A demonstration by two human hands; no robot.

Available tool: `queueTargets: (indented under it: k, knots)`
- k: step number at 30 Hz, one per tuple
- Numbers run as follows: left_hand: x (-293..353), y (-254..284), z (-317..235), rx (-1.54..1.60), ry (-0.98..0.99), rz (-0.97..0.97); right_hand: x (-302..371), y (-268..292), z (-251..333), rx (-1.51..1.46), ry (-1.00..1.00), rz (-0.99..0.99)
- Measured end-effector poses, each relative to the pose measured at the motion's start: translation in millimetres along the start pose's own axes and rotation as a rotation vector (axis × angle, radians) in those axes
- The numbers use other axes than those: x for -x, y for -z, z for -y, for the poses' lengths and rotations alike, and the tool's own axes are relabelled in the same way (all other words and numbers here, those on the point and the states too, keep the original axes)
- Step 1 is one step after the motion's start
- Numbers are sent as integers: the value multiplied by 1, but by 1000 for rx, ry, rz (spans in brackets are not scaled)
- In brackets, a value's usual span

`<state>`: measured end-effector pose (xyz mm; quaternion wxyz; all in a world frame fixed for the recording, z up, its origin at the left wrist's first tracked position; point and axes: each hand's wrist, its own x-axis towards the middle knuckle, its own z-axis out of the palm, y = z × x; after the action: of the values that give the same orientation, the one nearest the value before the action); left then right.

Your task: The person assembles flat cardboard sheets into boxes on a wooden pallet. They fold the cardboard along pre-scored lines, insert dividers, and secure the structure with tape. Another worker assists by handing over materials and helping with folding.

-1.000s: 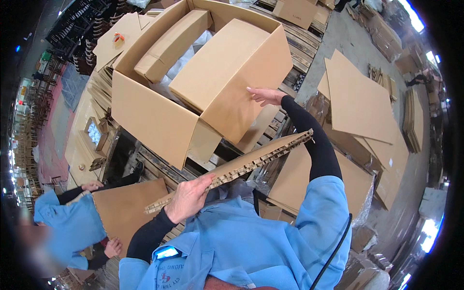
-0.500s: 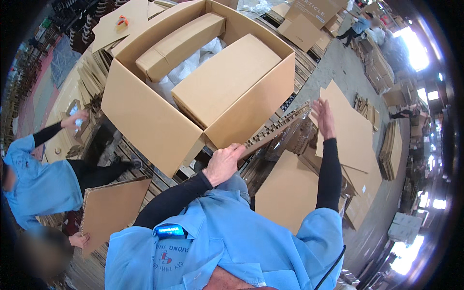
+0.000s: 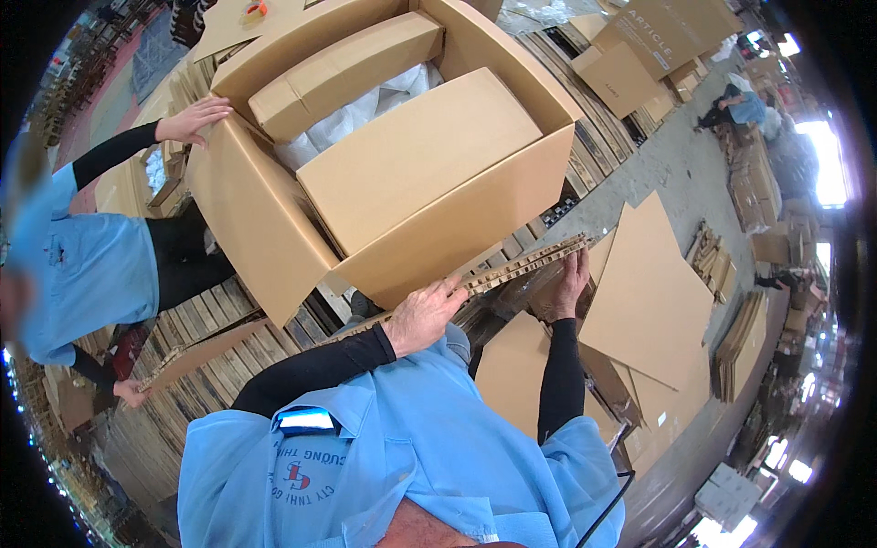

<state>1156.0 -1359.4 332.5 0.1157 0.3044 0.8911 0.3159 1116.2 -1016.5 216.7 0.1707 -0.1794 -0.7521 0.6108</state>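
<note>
A honeycomb cardboard panel (image 3: 521, 267) is held nearly edge-on in front of the large open carton. My left hand (image 3: 425, 315) is closed over its edge near the carton's front corner. At the panel's other end, my right hand (image 3: 570, 285) grips it with fingers up against the edge. The open carton (image 3: 457, 228) holds a long narrow cardboard box (image 3: 347, 73), a bigger flat-topped cardboard box (image 3: 420, 155) and white wrapping (image 3: 365, 119) between them. My left fingertips are close to the carton's lower side.
At left, a co-worker (image 3: 96, 274) rests one hand on the carton's corner and holds another cardboard panel (image 3: 206, 352) low. Cardboard sheets (image 3: 649, 292) lie to my right. The carton stands over wooden slats (image 3: 585, 137). A tape roll (image 3: 254, 12) sits on cardboard behind.
My right hand has come down and inward onto the panel's end. The co-worker's upper hand has moved onto the carton's corner, and their panel has tilted more edge-on.
</note>
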Motion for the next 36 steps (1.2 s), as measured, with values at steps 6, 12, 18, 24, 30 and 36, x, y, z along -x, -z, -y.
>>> queueTargets:
  k: [6,12,18,24,30,36]
  knots:
    - [-9,0,-4,-112,2,-47,-23,9,26,-103,-68,211]
    - [-15,7,-24,-117,-187,-109,-18,4,56,-279,-6,188]
    - [-14,36,-35,-26,-142,3,-25,12,96,-299,194,382]
    - [44,109,-34,132,-48,196,-63,67,202,-416,399,164]
    - [123,188,-46,134,108,3,-115,69,308,-469,488,325]
    - [202,321,-38,-100,55,-860,-176,79,343,-134,494,329]
